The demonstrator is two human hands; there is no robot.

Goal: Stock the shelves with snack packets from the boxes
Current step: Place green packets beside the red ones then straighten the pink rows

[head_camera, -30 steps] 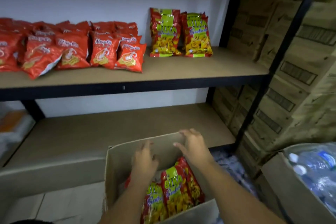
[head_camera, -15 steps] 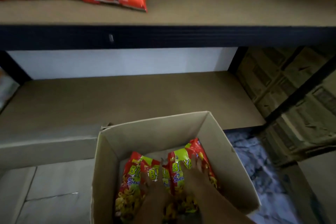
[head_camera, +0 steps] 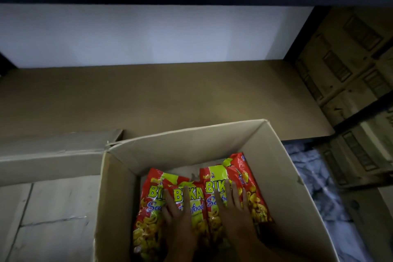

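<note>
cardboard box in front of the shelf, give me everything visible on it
The cardboard box is plain brown corrugated board, open at the top, its inner walls bare and a little scuffed. One flap is folded out to the left, with torn tape at the corner. It sits in front of the lower shelf. Inside lie red, yellow and green Bika seafood snack packets, overlapping. The left hand and right hand rest on them with straight fingers. The box's near edge runs out of frame.

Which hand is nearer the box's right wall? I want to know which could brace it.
Right. The right hand lies on the packets nearest the box's right wall; the left hand rests on the middle packet, farther away.
</note>
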